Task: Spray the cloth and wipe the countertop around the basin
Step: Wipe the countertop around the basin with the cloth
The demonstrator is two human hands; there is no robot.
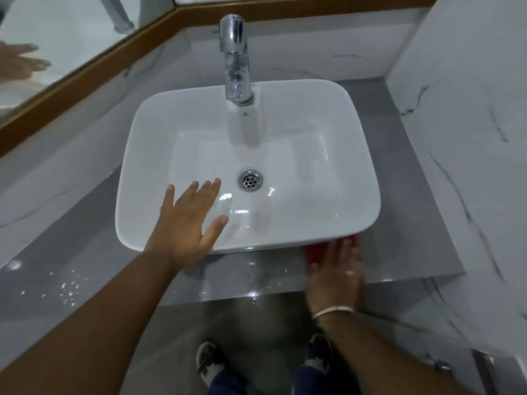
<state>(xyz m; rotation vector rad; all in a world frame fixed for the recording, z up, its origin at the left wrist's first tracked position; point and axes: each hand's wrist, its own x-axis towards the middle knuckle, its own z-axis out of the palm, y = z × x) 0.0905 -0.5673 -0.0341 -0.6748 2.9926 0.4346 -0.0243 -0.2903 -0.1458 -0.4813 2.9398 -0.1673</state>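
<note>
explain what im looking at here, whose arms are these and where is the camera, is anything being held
This is one picture from a camera worn on a person's head, looking down, so the arms are the wearer's own. Below is a white basin with a chrome tap and a drain, sitting on a grey countertop. The left hand is spread open above the basin's near rim and holds nothing. The right hand, with a bangle at the wrist, presses flat on a red cloth at the counter's front edge, beside the basin. White specks dot the counter on the left. A mirror runs along the back, and the wearer's feet show below.
</note>
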